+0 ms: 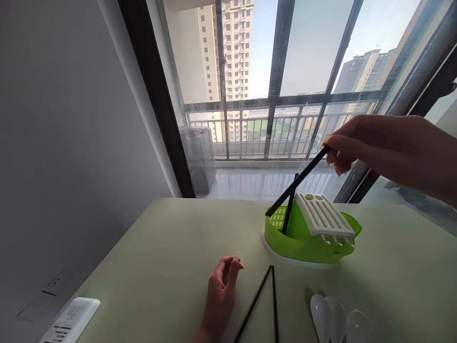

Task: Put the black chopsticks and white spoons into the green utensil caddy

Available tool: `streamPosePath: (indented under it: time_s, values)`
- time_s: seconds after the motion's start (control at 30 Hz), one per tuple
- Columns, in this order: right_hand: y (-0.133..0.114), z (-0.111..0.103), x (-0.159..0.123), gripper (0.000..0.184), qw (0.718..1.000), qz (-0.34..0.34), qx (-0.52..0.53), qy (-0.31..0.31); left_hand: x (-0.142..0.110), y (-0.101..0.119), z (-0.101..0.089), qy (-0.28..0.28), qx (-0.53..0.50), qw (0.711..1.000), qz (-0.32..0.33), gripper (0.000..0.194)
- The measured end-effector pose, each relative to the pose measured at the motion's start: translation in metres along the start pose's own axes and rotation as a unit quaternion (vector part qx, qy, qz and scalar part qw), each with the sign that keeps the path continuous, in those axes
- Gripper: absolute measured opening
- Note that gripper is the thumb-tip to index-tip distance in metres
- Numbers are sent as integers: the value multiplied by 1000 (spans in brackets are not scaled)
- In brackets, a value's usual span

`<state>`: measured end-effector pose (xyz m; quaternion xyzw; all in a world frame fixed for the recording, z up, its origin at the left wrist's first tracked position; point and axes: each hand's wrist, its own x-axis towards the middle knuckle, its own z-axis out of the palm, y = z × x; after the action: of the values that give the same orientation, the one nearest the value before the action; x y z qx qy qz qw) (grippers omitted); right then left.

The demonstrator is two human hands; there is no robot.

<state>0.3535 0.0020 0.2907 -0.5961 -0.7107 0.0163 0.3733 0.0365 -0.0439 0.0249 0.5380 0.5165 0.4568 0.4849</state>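
My right hand (360,143) is raised over the table, fingers pinched on the top end of a black chopstick (298,181) that slants down to the left above a green cutlery holder (303,240). Another black chopstick (288,209) stands inside the holder. A white slotted insert (323,214) lies tilted across the holder's top. My left hand (221,290) rests on the pale green table (160,247), fingers loosely curled, holding nothing. Just right of it lie two black chopsticks (264,300) meeting in a V.
Three white spoons (333,317) lie at the table's front right. A white remote control (69,320) hangs on the grey wall at lower left, beside a wall socket (57,282). Large windows with a balcony railing stand behind the table.
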Motion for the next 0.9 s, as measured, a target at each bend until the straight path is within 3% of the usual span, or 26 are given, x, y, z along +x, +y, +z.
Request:
streamPosePath:
  time_s: [0.13,0.3,0.5,0.73,0.9]
  values:
    - [23,16,6,57,999,-3,16,-35,0,0,1,-4,9,1000,-3,55]
    - [51,53,7,61,992,13,59,-115,1,-2,1,-14,32,999,4,52]
    - [64,85,4,67,977,17,97,-187,0,0,1,-10,48,999,1,55]
    - [63,93,7,60,976,10,91,-198,-1,1,2,-12,65,998,9,51]
    - [64,93,10,46,991,12,-13,-135,-1,0,1,-16,70,997,14,51]
